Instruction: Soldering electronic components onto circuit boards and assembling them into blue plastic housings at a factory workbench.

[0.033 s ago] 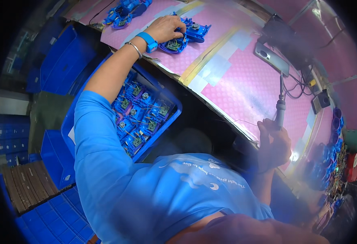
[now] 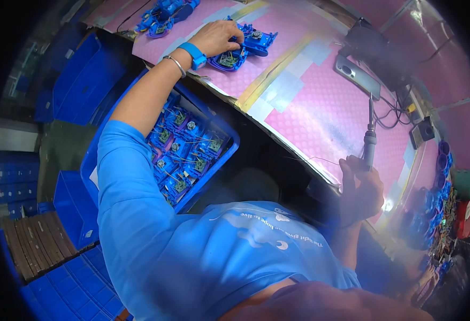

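My left hand point(image 2: 217, 38) is at the far side of the pink worktop, its fingers curled onto a blue plastic housing point(image 2: 257, 38) with a circuit board and thin wires inside. The fingers hide part of that housing. On the right, my right hand point(image 2: 364, 192) grips a soldering iron point(image 2: 369, 147) by its grey handle, tip pointing up and away. A thin wire point(image 2: 323, 159) sticks out to the left from beside its fingers. The iron's tip appears close to a silver-grey box point(image 2: 357, 76); I cannot tell whether they touch.
More blue housings point(image 2: 166, 15) lie at the worktop's far left. Below my left arm, a blue crate point(image 2: 229, 152) holds several wired assemblies. Black cables point(image 2: 392, 120) run behind the iron. Blue parts and wires point(image 2: 443, 214) crowd the right edge. Blue bins point(image 2: 88, 80) stand at left.
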Tool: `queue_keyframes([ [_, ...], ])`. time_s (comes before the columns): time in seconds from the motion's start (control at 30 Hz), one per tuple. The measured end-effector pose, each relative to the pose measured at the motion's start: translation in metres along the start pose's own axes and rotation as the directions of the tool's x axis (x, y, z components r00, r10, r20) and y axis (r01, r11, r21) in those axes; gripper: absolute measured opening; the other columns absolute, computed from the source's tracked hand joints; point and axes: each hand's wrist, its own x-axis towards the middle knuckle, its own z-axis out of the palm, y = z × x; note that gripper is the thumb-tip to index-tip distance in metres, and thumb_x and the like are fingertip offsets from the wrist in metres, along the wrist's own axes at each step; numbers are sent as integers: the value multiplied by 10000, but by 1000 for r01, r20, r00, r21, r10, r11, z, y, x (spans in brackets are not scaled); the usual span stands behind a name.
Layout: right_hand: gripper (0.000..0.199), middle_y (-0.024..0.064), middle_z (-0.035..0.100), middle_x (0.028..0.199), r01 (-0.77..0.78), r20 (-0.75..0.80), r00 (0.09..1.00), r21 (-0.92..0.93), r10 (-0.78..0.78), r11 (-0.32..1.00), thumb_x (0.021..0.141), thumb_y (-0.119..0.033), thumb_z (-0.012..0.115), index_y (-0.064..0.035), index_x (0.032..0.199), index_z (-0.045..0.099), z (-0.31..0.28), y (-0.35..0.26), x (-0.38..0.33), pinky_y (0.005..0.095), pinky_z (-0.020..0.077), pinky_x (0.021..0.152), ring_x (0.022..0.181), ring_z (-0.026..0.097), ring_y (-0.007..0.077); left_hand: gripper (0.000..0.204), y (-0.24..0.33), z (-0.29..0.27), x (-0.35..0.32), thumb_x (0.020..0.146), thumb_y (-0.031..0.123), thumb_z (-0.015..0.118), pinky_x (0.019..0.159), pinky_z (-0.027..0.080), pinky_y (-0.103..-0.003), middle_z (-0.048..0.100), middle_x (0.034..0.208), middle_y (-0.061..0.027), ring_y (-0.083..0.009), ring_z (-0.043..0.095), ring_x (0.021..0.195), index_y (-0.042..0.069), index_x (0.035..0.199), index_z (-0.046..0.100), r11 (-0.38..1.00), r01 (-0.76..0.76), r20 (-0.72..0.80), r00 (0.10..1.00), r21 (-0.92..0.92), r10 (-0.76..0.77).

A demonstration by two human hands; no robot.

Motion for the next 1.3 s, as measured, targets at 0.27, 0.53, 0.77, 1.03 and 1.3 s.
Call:
queue_keyframes([
  [0.27, 346, 231, 717, 894, 52, 86, 995, -11, -51, 999, 787, 121, 775, -27, 948, 507, -10, -4, -3, 370, 625, 696, 784, 745, 280, 168, -1, -67, -113, 801, 129, 763, 853, 525, -345, 693, 984, -85, -268, 669, 934, 36, 915, 682, 981, 72, -75, 993, -182, -87],
  [0.53, 375, 249, 701, 866, -80, 73, 994, 23, 78, 997, 817, 144, 735, -38, 946, 434, -9, -5, -15, 388, 626, 717, 792, 732, 291, 173, -13, -122, -339, 761, 166, 788, 814, 552, -370, 725, 911, -110, -285, 703, 878, 57, 885, 737, 694, 719, -88, 689, -42, -720],
  [0.77, 362, 278, 703, 898, 21, 121, 992, 45, -26, 999, 832, 132, 731, -33, 951, 432, 3, -9, -13, 387, 634, 709, 780, 739, 303, 189, -14, -83, -521, 715, 247, 793, 804, 565, -431, 737, 866, -146, -356, 706, 849, 145, 873, 773, 185, 929, -63, 216, 319, -974],
  [1.03, 342, 266, 704, 906, 64, 143, 988, -25, -60, 998, 841, 141, 713, -34, 955, 442, 9, -18, -10, 398, 641, 739, 798, 736, 312, 324, 11, -17, -563, 736, 320, 805, 908, 530, -441, 726, 1065, -154, -359, 677, 1024, 140, 1002, 764, 233, 963, 193, 205, 137, -960],
  [1.3, 366, 232, 707, 893, 0, 136, 990, 178, -25, 984, 814, 120, 751, -45, 980, 471, 35, -11, -9, 391, 625, 727, 814, 732, 279, 401, -60, -51, -443, 772, 304, 787, 874, 543, -412, 718, 1076, -138, -336, 687, 980, 148, 1136, 729, 447, 890, -22, 451, 88, -892],
])
